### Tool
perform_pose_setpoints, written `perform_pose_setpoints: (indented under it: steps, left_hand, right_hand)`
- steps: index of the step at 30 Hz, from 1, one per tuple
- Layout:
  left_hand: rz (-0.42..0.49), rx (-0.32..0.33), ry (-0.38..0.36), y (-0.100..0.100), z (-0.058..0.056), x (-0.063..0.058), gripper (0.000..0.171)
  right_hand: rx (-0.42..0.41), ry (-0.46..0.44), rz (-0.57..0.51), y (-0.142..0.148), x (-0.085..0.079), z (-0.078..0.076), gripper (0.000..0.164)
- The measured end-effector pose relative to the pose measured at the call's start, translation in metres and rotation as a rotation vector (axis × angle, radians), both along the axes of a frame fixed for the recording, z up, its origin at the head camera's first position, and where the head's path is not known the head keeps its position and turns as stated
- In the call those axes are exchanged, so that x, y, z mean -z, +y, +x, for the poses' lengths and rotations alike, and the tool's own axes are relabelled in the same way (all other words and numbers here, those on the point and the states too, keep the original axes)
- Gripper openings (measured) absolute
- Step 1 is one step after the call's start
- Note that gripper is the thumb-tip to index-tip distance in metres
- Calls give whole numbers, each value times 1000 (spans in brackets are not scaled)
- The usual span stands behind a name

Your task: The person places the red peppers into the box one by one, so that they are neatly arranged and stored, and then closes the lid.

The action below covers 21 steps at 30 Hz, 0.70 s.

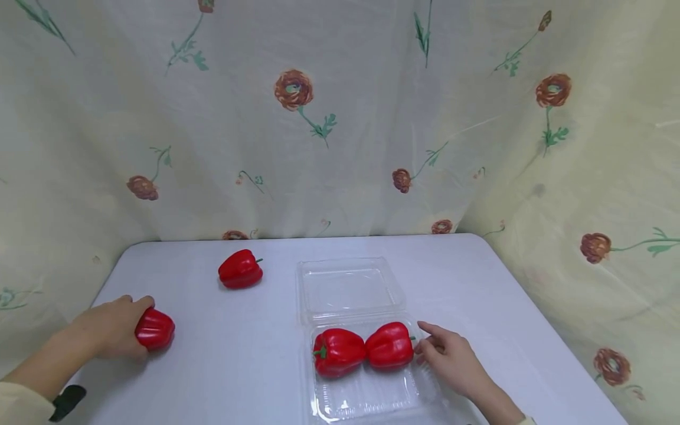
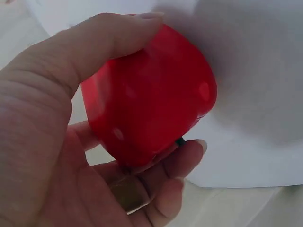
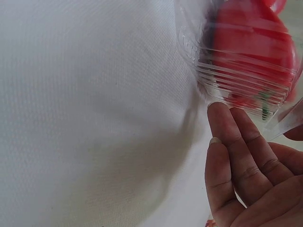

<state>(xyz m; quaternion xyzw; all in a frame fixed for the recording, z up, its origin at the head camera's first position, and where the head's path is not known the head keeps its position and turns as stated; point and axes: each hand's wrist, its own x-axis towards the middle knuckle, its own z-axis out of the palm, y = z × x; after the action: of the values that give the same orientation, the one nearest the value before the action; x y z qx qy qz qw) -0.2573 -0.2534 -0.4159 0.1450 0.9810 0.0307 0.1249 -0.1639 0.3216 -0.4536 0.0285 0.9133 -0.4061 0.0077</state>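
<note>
At the left side of the table my left hand (image 1: 114,327) grips a red bell pepper (image 1: 154,329). In the left wrist view the thumb lies over this pepper (image 2: 151,94), and the fingers curl beneath it near its green stem. My right hand (image 1: 451,360) holds the right rim of a clear plastic clamshell container (image 1: 372,398). The right wrist view has the fingers against its ribbed outer wall (image 3: 236,78), with the thumb partly seen across the rim. Inside the container two red bell peppers lie side by side, one at left (image 1: 340,354) and one at right (image 1: 390,346).
Another red bell pepper (image 1: 240,270) lies on its side at the back left of the white table (image 1: 228,366). The container's lid (image 1: 347,289) is folded back flat behind its base. A flowered curtain (image 1: 350,177) hangs along the table's far edge and right side.
</note>
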Motion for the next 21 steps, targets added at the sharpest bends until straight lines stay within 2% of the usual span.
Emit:
perform_pose_setpoints:
  steps: [10, 21]
  left_hand:
    - [58, 53, 110, 16, 3, -19, 97]
    - [123, 72, 127, 42, 7, -37, 92]
  right_hand:
    - [12, -5, 11, 0, 0, -1, 42]
    - [15, -3, -2, 1, 2, -1, 42]
